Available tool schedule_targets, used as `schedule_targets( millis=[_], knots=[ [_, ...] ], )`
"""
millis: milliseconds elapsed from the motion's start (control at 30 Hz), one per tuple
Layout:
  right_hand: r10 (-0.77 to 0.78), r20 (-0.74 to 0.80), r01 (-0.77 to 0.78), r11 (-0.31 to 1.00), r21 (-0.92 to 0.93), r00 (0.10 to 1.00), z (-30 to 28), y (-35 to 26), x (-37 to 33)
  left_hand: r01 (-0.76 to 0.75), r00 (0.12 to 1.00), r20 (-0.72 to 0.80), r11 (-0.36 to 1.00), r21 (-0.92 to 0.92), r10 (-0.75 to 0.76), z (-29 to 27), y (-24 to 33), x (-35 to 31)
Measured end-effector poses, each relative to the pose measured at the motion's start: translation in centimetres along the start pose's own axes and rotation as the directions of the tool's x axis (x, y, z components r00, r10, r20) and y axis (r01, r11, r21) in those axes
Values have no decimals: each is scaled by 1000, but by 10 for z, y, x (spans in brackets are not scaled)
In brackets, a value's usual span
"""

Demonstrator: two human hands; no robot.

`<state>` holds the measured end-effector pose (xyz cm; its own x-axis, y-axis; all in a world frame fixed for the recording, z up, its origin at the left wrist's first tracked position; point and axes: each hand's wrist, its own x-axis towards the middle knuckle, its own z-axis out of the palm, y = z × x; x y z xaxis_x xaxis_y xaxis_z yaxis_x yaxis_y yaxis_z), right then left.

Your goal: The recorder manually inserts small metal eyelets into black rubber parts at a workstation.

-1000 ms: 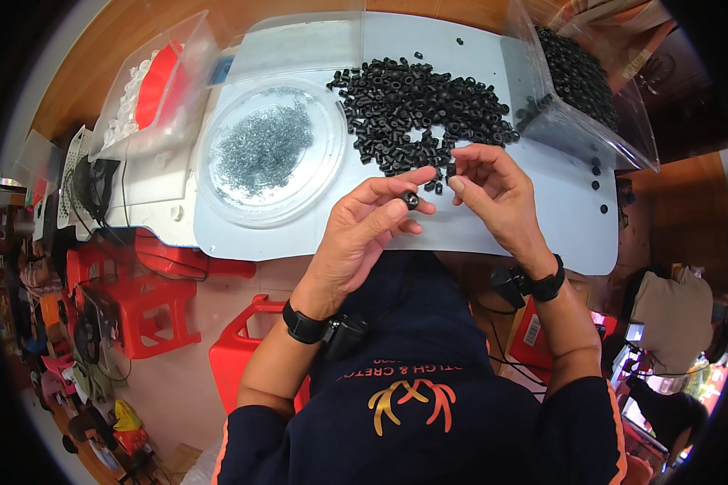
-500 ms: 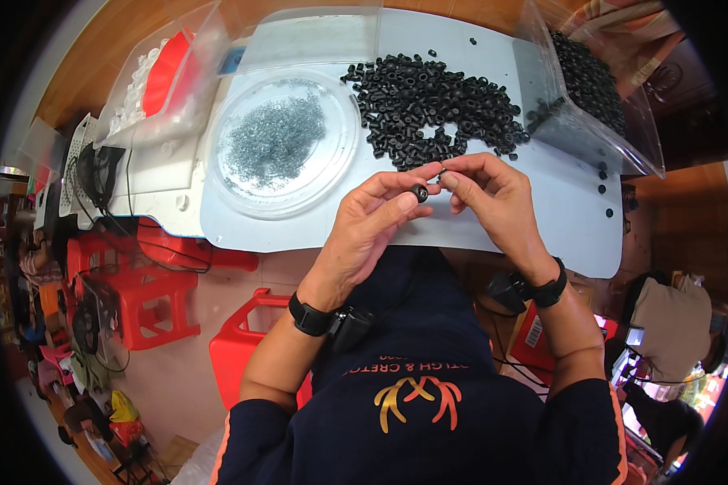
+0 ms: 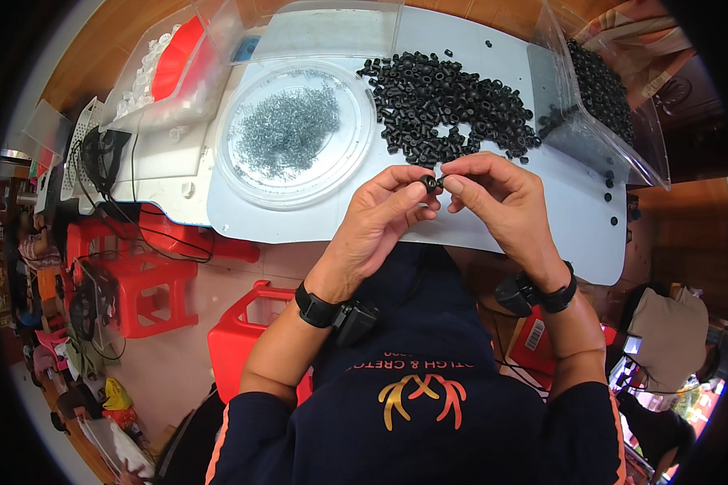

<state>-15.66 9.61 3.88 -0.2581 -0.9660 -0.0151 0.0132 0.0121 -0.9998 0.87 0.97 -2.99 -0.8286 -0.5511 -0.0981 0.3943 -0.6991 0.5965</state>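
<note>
smooth pale-blue tabletop [image 3: 582, 222]; hands: left [image 3: 383, 207] pinching round black part [image 3: 429, 183], right's [image 3: 507, 202] hold unclear.

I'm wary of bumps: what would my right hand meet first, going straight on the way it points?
Your right hand would probably first meet the small black piece in your left hand; whether they touch is unclear.

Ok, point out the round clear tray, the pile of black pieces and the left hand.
Round clear tray [image 3: 349, 137]: head view, bare floor.
Pile of black pieces [image 3: 437, 99]: head view, middle.
Left hand [image 3: 378, 212]: head view, middle of the hand.
</note>
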Motion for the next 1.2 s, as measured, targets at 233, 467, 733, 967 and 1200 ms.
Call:
schedule_targets(
  millis=[233,467,733,967,1200],
  knots=[
    [-156,-35,141,953,-267,987,5,1,2,-42,999,-8,997,69,43,3,2,0],
    [-331,18,308,854,-418,943,8,1,2,-52,996,-57,981,189,63,7,4,0],
    [-7,28,10,993,-119,1000,0,5,4,-58,997,-40,971,234,69,9,7,-1],
    [134,112,-145,985,95,985,-10,4,8,-91,992,-41,892,443,122,14,12,-3],
    [361,394,-514,752,412,845,-21,17,8,-320,936,139,615,721,324,22,21,-5]
  ],
)
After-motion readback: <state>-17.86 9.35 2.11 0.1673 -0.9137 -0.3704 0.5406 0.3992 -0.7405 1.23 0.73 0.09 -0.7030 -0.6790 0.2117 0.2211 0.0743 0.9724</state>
